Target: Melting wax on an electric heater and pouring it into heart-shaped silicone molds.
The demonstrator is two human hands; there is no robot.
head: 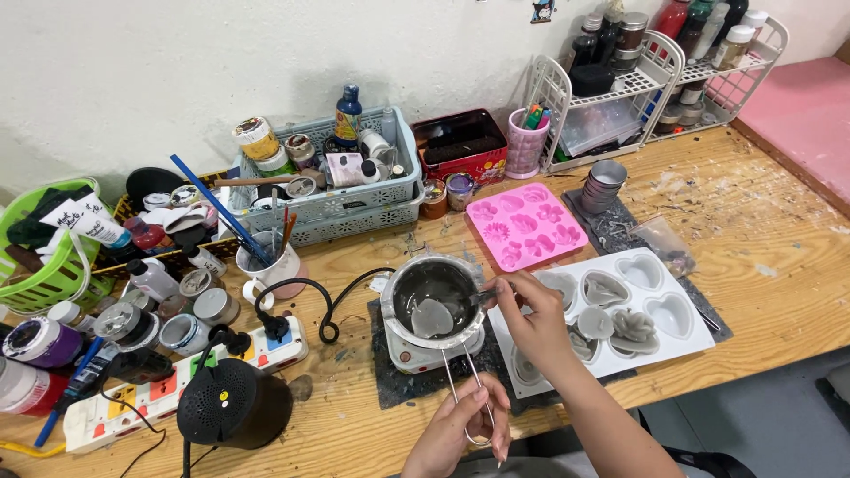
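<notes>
A small metal melting pot (pixel 436 285) sits on a white hot plate (pixel 409 357) near the table's front edge. Grey liquid and a grey heart-shaped piece (pixel 431 317) lie inside it. My left hand (pixel 459 432) grips the pot's long wire handle (pixel 467 382) at its looped end. My right hand (pixel 534 326) is over the pot's right rim and pinches a small thin tool (pixel 484 297) whose tip points into the pot. Under that hand lies a white heart-cavity mould tray (pixel 666 312) with grey casts in several cavities. A pink silicone mould (pixel 526 227) lies behind it.
A power strip (pixel 168 388) and a black round speaker (pixel 232 404) sit front left, with a black cable (pixel 328 305) running to the hot plate. Jars, a white mug of brushes (pixel 270 264), a grey basket (pixel 341 199), a green basket (pixel 40 265), stacked metal cups (pixel 606 184) and white racks (pixel 620 97) line the back.
</notes>
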